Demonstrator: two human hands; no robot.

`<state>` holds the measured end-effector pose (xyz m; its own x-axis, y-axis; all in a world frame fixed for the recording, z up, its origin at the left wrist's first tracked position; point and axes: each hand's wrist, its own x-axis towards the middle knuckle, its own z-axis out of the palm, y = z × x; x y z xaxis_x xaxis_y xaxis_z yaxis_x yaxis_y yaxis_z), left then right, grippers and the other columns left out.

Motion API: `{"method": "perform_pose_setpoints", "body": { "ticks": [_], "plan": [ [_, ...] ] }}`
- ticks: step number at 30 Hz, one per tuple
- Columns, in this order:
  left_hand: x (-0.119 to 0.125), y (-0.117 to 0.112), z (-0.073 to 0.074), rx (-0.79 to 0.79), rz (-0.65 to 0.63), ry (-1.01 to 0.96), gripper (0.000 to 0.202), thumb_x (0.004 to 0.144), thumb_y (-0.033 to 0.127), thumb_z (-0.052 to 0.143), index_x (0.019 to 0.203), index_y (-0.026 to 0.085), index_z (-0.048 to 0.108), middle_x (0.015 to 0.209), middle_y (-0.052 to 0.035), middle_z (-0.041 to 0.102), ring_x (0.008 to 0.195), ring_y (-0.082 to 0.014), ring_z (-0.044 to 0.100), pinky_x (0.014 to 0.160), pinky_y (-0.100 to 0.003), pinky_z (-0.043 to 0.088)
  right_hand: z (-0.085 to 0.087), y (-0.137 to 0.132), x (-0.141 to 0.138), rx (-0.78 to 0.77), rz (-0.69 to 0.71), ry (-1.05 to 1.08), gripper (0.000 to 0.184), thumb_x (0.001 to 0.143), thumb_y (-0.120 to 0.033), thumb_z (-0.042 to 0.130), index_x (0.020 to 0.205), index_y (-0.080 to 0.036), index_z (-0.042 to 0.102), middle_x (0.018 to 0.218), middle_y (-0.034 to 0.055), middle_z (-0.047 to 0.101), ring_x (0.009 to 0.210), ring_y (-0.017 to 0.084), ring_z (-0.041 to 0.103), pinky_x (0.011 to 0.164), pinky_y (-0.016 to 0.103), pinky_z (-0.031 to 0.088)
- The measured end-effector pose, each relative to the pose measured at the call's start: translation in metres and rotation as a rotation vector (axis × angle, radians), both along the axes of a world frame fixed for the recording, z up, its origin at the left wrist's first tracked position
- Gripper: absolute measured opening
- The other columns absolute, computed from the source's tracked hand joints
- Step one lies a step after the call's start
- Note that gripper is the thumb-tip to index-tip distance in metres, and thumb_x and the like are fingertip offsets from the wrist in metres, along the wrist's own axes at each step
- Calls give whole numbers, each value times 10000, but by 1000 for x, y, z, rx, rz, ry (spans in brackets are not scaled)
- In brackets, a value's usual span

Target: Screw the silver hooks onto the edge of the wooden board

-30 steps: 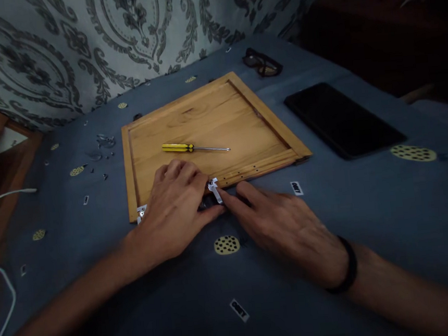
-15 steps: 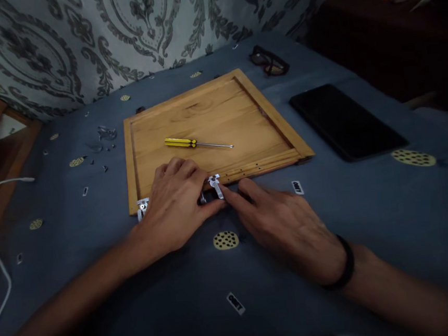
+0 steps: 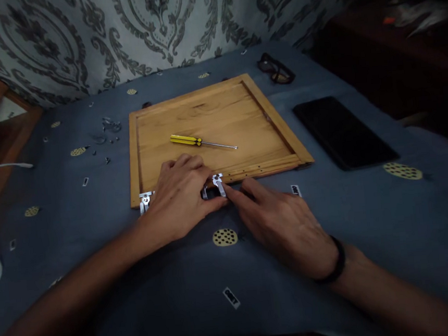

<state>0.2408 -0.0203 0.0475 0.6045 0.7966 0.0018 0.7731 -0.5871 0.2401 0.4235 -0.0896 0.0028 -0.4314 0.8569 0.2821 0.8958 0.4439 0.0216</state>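
A framed wooden panel (image 3: 200, 123) lies on the patterned blue cloth. At its near edge, a metal hinge (image 3: 218, 184) is pinched between the thumb and fingers of my left hand (image 3: 182, 200), whose back hides part of the panel's edge. The index finger of my right hand (image 3: 281, 223) presses against the hinge from the right, its other fingers curled. Another metal hinge (image 3: 146, 201) sits at the panel's near left corner, partly behind my left wrist. A yellow-handled screwdriver (image 3: 187, 139) rests on the panel, its shaft pointing right.
Loose metal hardware (image 3: 110, 124) and several small screws (image 3: 108, 160) lie left of the panel. On the right are a black tablet-like slab (image 3: 344, 131) and dark-framed glasses (image 3: 276, 69). A white cable (image 3: 2, 167) runs in from the left.
The view has shifted slightly. Both hands stay at the same hinge, with almost no change in their grip; the screwdriver still lies on the panel.
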Motion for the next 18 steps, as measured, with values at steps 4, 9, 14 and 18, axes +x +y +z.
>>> {"method": "perform_pose_setpoints", "body": {
  "ticks": [4, 9, 14, 18],
  "plan": [
    [-1, 0, 0, 0, -3, -4, 290, 859, 450, 785, 945, 180, 725, 989, -61, 681, 1074, -292, 586, 904, -428, 419, 2, 5, 11, -70, 25, 204, 403, 992, -152, 432, 1306, -222, 676, 913, 41, 698, 650, 112, 643, 544, 228, 430],
    [-3, -1, 0, -1, -12, -4, 306, 858, 462, 784, 936, 173, 719, 992, -59, 673, 1056, -296, 585, 905, -432, 417, 31, 54, 16, -111, 17, 414, 337, 995, -239, 492, 1213, -150, 733, 876, 71, 732, 709, 153, 655, 659, 273, 489],
    [-3, -3, 2, -9, -13, -12, 312, 865, 457, 781, 982, 173, 724, 1041, -70, 678, 1094, -312, 590, 920, -455, 422, 50, 122, -14, -309, -68, 303, 423, 968, -291, 560, 1328, -93, 663, 1164, 145, 753, 901, 188, 680, 806, 298, 489],
    [-2, -2, 2, -5, -4, 3, 321, 855, 459, 789, 964, 165, 718, 1055, -78, 686, 1104, -311, 591, 927, -448, 419, 41, 143, -37, -317, -28, 254, 352, 917, -246, 606, 1226, -110, 710, 1155, 141, 754, 951, 201, 666, 826, 298, 459]
  ]
}}
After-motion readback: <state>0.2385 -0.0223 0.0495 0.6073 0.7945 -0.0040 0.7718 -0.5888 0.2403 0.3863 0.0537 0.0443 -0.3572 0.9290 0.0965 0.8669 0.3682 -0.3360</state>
